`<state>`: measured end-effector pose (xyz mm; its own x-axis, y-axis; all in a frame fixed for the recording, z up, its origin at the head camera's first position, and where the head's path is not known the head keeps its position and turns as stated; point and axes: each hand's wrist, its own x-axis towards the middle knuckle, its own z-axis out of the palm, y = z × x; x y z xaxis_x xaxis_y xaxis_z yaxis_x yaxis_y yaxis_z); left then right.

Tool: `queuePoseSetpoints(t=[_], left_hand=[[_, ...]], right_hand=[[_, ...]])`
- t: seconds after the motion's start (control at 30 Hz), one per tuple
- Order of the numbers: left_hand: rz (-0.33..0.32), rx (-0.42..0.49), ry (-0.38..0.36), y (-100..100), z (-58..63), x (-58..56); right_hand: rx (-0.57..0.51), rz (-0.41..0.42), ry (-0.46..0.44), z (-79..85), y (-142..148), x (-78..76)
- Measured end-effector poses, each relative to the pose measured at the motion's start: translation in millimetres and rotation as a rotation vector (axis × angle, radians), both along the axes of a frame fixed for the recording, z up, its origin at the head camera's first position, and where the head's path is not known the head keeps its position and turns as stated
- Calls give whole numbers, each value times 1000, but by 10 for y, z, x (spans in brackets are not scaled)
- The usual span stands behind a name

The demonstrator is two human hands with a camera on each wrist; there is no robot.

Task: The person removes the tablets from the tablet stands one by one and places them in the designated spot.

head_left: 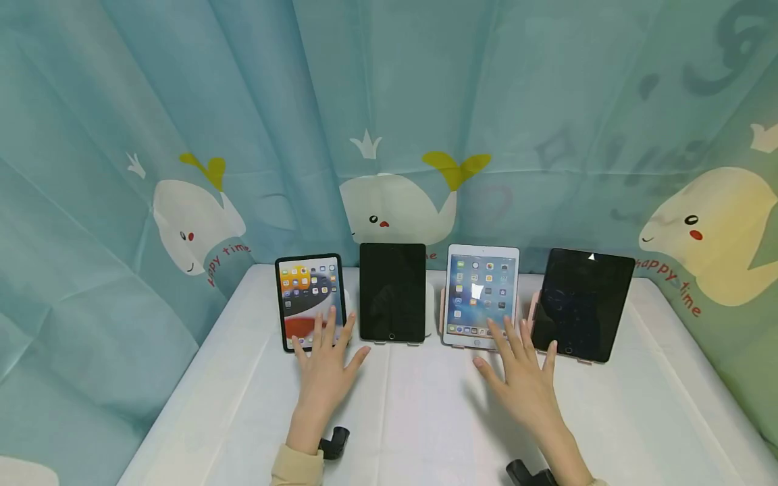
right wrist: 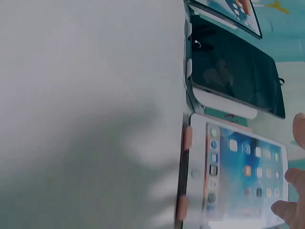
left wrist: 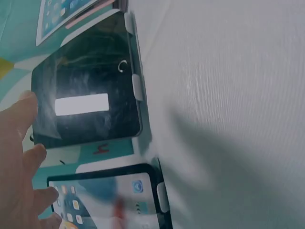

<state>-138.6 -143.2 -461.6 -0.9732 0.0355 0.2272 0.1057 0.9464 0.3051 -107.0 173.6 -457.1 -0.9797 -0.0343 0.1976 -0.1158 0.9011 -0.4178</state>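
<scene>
Four tablets lean on stands in a row along the back of the table. My left hand [head_left: 325,368], fingers spread, hovers in front of the leftmost tablet [head_left: 308,297], which has a black frame and a lit home screen. Beside it stands a dark-screened tablet [head_left: 392,291]; the left wrist view shows the same dark tablet [left wrist: 86,86] with a bright reflection. My right hand [head_left: 523,374], fingers also spread, overlaps the lower edge of the lit white tablet [head_left: 480,290]. Right of that, a second dark tablet [head_left: 583,304] tilts. Neither hand holds anything.
The table [head_left: 413,418] is covered with a white cloth. Right behind the tablets hangs a blue-green curtain [head_left: 389,88] printed with whales. Pink stand lips [right wrist: 187,138] hold the white tablet's lower edge. Black wrist mounts [head_left: 335,443] sit on both wrists.
</scene>
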Motion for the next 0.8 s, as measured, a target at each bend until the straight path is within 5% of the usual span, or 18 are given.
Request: queuePoseSetpoints(t=[0.8], left_hand=[[91,128,45,-267,-45,-110]], right_hand=[[-185,103,12,19,-571,-243]])
